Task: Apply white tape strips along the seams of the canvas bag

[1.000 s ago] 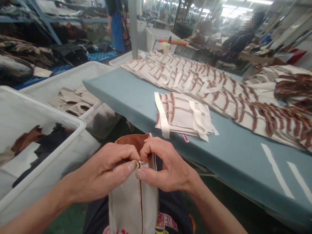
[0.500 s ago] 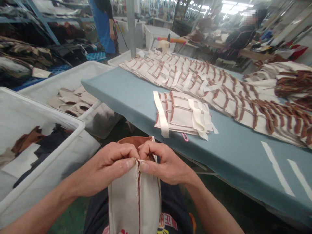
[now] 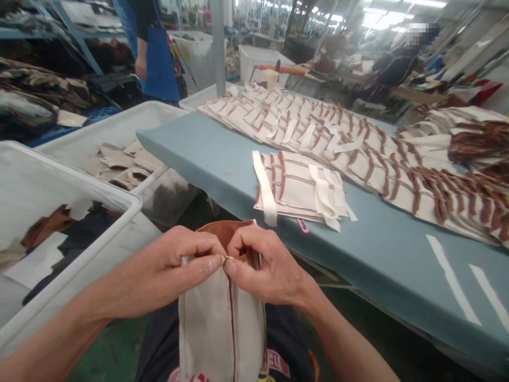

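Closely pinched, the fingers of the left hand (image 3: 175,265) and right hand (image 3: 270,265) hold the rim of a cream piece (image 3: 204,323) at the head of its seam (image 3: 232,313), thumbs almost meeting; whether each pinch takes one layer or several is too small to tell. Done well, this calls for light, equal pressure and a level rim, I judge, since a sideways tug could strain the join. The cloth looks thick and matt, probably firm enough to take a crease.

With that pinch as clock centre, the seam drops as a thin brown line toward six o'clock, over dark clothing (image 3: 159,339), and a smooth brown lining (image 3: 217,229) curves open at twelve. Between one and two, a flat stack (image 3: 296,185) with ridged brown edges lies on the blue-green bench (image 3: 178,143), crossed by limp cream strips (image 3: 264,188); a pink clip (image 3: 303,226) sits just past two. Farther out at two, a long row (image 3: 358,159) overlaps like shingles. At nine, a white bin (image 3: 133,200) holds brown and dark scraps (image 3: 83,233); at ten, another holds crumpled beige cloth (image 3: 123,162).
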{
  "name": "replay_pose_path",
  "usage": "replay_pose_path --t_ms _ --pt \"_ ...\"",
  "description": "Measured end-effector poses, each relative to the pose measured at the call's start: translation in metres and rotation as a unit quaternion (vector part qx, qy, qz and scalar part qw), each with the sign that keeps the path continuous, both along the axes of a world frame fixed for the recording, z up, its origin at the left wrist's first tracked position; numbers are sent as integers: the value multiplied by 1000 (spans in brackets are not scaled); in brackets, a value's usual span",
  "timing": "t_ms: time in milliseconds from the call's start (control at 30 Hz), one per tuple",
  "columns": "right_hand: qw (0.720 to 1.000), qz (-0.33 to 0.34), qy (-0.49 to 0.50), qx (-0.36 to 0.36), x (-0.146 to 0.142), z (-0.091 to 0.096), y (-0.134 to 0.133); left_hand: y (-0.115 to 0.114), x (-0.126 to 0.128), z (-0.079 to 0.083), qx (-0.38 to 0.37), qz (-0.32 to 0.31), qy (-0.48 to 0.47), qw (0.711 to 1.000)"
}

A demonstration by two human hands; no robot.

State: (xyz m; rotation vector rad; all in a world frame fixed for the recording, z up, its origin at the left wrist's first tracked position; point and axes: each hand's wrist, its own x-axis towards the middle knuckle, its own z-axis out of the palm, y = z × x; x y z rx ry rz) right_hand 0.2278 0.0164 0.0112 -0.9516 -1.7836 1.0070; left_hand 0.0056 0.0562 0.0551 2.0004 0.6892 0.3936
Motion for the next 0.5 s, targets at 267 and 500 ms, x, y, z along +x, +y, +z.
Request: replay_pose_path --t_ms 267,500 --pt "998 23 -25 -46 1 13 0 1 -1 -7 -33 -18 -19 999" --pt "992 83 -10 -93 12 12 5 0 -2 -12 -29 -7 -30 999"
